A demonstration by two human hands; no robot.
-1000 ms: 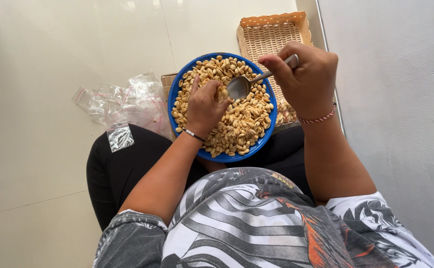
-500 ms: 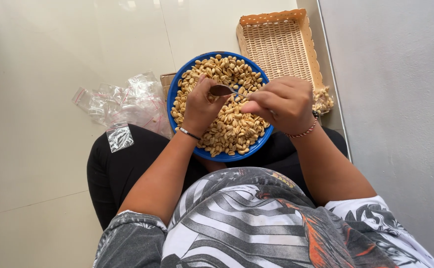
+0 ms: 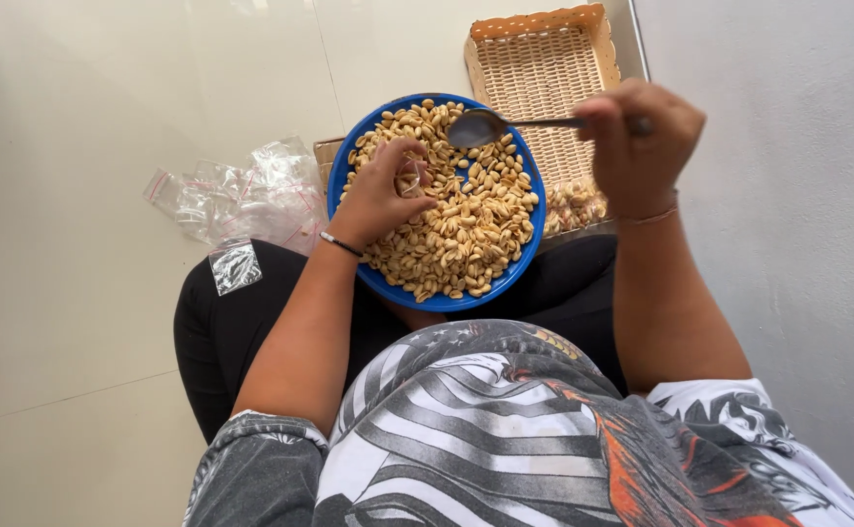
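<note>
A big blue bowl full of peanuts sits on the person's lap. The left hand rests on top of the peanuts, on the left side of the bowl. Its fingers are curled around a tiny clear bag. The right hand is up above the bowl's right edge. It is closed around the handle of a metal spoon. The spoon's round end hangs over the far side of the peanuts. A woven basket lies just behind the bowl. A pile of small clear bags lies on the floor to the left.
</note>
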